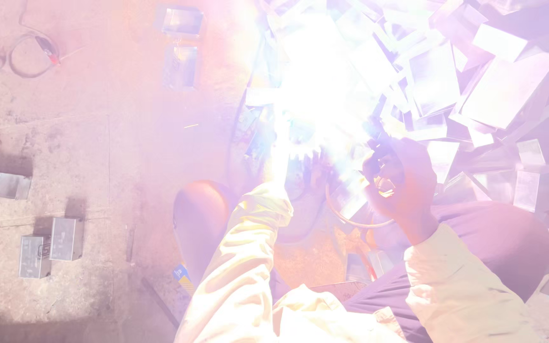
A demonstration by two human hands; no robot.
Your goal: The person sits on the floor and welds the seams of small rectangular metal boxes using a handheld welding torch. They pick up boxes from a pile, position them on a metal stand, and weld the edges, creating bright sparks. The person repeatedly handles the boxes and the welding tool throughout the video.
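right hand (396, 184) clamped on a dark welding holder (376, 166); left hand lost in glare, cannot tell. rigid, likely hot; grip its insulated handle.

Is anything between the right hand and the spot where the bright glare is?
Nothing visible stands between them. The right hand is curled around a holder with a thin cable looping below it, just right of the glare. The glare washes out the left hand and whatever lies under it, so that part cannot be checked.
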